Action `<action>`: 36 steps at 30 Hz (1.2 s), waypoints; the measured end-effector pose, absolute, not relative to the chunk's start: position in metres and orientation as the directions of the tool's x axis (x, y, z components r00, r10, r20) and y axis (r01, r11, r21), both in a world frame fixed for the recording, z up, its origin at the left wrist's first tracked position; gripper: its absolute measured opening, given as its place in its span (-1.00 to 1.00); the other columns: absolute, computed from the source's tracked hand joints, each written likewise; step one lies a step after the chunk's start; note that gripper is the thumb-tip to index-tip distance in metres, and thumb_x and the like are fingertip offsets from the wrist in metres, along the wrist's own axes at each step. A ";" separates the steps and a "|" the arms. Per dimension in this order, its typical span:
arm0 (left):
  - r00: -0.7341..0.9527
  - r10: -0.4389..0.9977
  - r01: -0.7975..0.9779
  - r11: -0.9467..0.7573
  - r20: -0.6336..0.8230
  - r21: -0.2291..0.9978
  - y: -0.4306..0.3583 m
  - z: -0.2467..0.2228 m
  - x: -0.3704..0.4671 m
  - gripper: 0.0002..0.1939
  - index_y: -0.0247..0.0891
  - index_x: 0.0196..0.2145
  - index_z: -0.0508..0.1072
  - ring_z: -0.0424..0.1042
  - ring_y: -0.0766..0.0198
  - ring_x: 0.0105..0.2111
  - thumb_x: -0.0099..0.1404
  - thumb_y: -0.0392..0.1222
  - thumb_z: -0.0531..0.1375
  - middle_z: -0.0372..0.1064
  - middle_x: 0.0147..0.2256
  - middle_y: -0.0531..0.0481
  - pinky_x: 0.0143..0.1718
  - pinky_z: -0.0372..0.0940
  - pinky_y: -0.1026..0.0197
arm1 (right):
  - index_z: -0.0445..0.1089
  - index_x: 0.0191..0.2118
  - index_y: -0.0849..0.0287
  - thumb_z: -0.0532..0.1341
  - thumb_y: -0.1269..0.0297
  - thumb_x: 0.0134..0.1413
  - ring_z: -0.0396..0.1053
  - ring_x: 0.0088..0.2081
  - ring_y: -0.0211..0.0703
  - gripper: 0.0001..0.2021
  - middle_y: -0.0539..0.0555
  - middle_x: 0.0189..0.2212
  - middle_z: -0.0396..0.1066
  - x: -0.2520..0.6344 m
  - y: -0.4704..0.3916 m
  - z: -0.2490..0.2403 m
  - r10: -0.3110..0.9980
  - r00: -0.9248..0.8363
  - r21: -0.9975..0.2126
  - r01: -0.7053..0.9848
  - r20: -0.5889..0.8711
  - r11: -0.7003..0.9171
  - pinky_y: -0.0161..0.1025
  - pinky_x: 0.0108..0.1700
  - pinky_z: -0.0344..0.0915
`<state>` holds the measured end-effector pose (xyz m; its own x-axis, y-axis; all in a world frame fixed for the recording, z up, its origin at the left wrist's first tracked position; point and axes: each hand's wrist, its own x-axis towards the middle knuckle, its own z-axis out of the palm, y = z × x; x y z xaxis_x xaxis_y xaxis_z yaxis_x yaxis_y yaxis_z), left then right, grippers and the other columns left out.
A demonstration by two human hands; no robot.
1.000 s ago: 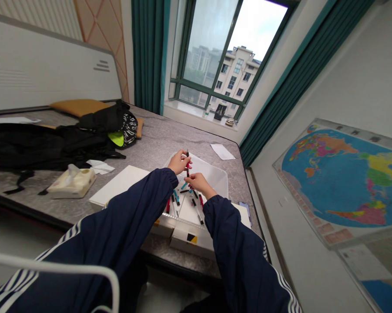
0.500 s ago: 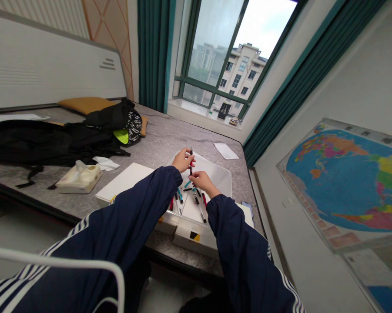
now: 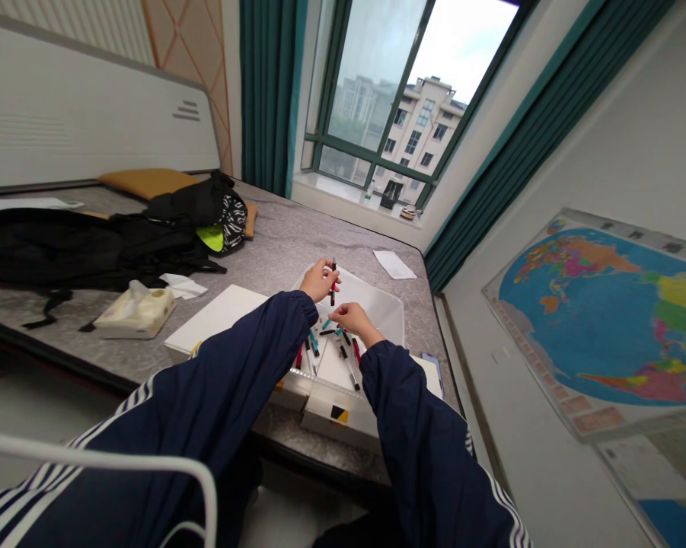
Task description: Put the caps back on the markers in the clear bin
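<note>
My left hand point(image 3: 318, 281) is closed around a red and black pen point(image 3: 333, 283), which it holds upright over a white plastic tray point(image 3: 397, 308). Just below the pen's lower end is my right hand point(image 3: 352, 318), its thumb and fingers pinched together. Whatever it pinches, if anything, is too small to make out. Inside the tray lie several loose pens and pen parts in black, red, teal and clear plastic, among them a clear pen with a black end point(image 3: 349, 368) and a red piece point(image 3: 356, 349). My forearms hide part of the tray.
White boxes point(image 3: 343, 426) support the tray on the grey marbled surface point(image 3: 297, 224). To the left are a white box point(image 3: 220, 312), a tissue pack point(image 3: 137, 312) and a black backpack point(image 3: 91, 247). White paper point(image 3: 394, 265) lies behind the tray. A white tube point(image 3: 119, 459) crosses the lower left.
My right hand has come slightly down and away from the pen's lower end, leaving a small gap. My left hand keeps the pen in nearly the same place.
</note>
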<state>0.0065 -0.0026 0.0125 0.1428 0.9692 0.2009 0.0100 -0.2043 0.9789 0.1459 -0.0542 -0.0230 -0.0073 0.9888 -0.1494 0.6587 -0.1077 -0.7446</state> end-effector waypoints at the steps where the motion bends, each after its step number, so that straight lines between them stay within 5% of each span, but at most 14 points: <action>1: 0.151 0.969 0.006 -0.201 0.197 0.980 -0.002 0.012 0.007 -0.83 -0.20 -0.18 0.23 0.46 0.35 -0.56 0.32 -0.19 0.16 0.45 -0.40 0.03 -0.49 0.38 0.28 | 0.46 -0.35 0.25 0.43 0.14 -0.10 0.30 -0.60 -0.34 -0.71 -0.03 -0.59 0.37 0.145 -0.055 -0.022 0.989 -0.026 -0.776 0.623 -0.146 -0.098 -0.42 -0.55 0.19; 11: 0.224 0.949 0.125 -0.256 0.224 0.959 0.001 0.008 0.005 -0.83 -0.21 -0.10 0.29 0.46 0.34 -0.55 0.34 -0.21 0.09 0.50 -0.35 -0.04 -0.49 0.32 0.30 | 0.45 -0.13 0.23 0.28 0.14 0.10 0.39 -0.52 -0.31 -0.71 0.04 -0.40 0.45 0.143 -0.052 -0.019 0.999 -0.040 -0.830 0.557 0.018 0.037 -0.43 -0.54 0.26; 16: 0.388 0.892 0.507 -0.418 0.233 0.754 -0.008 0.008 0.003 -0.76 -0.22 -0.14 0.50 0.47 0.28 -0.39 0.28 -0.25 0.10 0.53 -0.39 -0.01 -0.23 0.32 0.26 | 0.41 -0.37 0.21 0.13 0.01 0.17 0.38 -0.51 -0.27 -0.66 0.02 -0.50 0.44 0.146 -0.049 -0.016 0.976 0.127 -0.846 0.527 0.177 0.085 -0.39 -0.48 0.26; 19: 0.505 0.849 0.584 -0.469 0.156 0.663 -0.011 0.008 0.003 -0.72 -0.20 -0.16 0.56 0.46 0.25 -0.32 0.26 -0.22 0.09 0.53 -0.40 0.02 -0.18 0.29 0.26 | 0.36 -0.49 0.19 0.06 -0.10 0.18 0.35 -0.58 -0.24 -0.54 0.01 -0.61 0.37 0.148 -0.049 -0.012 0.960 0.198 -0.867 0.492 0.198 0.077 -0.35 -0.49 0.22; 26: 0.538 0.809 0.574 -0.558 0.237 0.600 -0.012 0.003 0.003 -0.70 -0.23 -0.18 0.55 0.39 0.25 -0.38 0.22 -0.02 0.18 0.48 -0.37 -0.01 -0.28 0.24 0.25 | 0.30 -0.57 0.15 0.01 -0.25 0.13 0.26 -0.64 -0.22 -0.44 -0.04 -0.76 0.21 0.154 -0.047 -0.014 0.952 0.267 -0.860 0.511 0.150 -0.008 -0.33 -0.53 0.13; 36: 0.560 0.777 0.387 -0.553 0.288 0.738 -0.014 0.002 0.001 -0.81 -0.22 -0.25 0.39 0.34 0.34 -0.55 0.27 -0.07 0.18 0.41 -0.57 0.12 -0.40 0.16 0.30 | 0.24 -0.53 0.14 0.07 -0.12 0.16 0.19 -0.68 -0.27 -0.55 -0.07 -0.75 0.17 0.150 -0.044 -0.011 0.968 0.227 -0.945 0.327 0.106 0.027 -0.34 -0.61 0.12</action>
